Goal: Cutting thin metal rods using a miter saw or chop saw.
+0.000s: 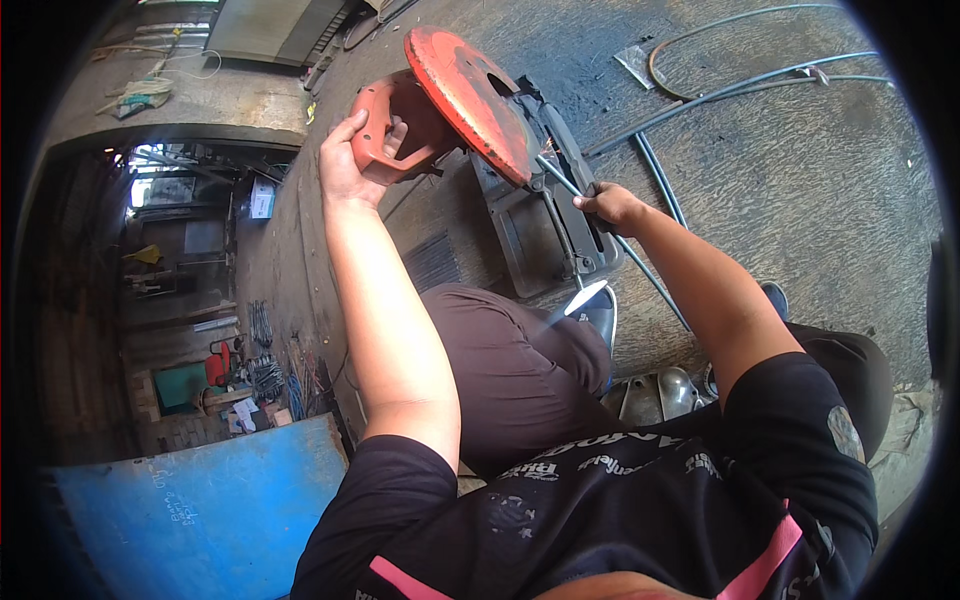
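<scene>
A cut-off saw stands on the floor in front of me, with a worn red round blade guard (465,95) and a dark metal base (520,235). My left hand (347,165) is closed around its red loop handle (374,120). A thin grey metal rod (655,278) runs at a slant across the saw's base, its far end passing beside the guard. My right hand (610,206) grips this rod just right of the base. A small orange glow shows by the rod near the guard; the blade's cutting edge is hidden. The clamp screw (560,235) lies along the base near my knee.
Long thin rods (740,92) and a curved brown length (655,70) lie on the floor at the far right. A metal casing (655,398) sits near my legs. At left are a blue panel (200,510) and cluttered storage with a blue-white box (262,198).
</scene>
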Demonstrator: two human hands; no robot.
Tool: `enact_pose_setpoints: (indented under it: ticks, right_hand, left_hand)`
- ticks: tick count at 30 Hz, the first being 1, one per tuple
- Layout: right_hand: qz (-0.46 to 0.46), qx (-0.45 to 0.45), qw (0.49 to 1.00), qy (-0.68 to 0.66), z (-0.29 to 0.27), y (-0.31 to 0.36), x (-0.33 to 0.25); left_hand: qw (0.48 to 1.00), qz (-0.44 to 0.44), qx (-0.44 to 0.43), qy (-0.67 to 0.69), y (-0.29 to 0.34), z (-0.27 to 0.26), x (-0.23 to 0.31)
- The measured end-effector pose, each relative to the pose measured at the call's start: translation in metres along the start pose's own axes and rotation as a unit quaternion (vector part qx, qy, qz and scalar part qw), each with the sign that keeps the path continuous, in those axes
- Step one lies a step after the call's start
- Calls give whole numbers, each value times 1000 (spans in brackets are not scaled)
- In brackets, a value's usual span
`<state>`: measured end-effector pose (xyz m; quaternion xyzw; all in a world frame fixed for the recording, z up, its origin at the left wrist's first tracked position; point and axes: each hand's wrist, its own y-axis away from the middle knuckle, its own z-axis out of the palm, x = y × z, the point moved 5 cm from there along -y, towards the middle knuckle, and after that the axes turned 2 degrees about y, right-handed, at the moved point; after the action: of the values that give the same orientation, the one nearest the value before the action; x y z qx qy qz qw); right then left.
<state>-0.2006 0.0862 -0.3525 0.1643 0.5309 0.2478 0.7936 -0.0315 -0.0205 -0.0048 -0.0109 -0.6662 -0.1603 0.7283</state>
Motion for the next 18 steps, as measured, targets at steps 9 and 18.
enact_pose_setpoints:
  ticks: [9, 18]
  right_hand:
    - [-31, 175, 948, 263, -32, 8, -60]
    - [-109, 198, 767, 601, -46, 25, -161]
  left_hand:
    - [1000, 23, 2, 18, -7, -8, 2]
    - [1000, 8, 9, 13, -4, -9, 0]
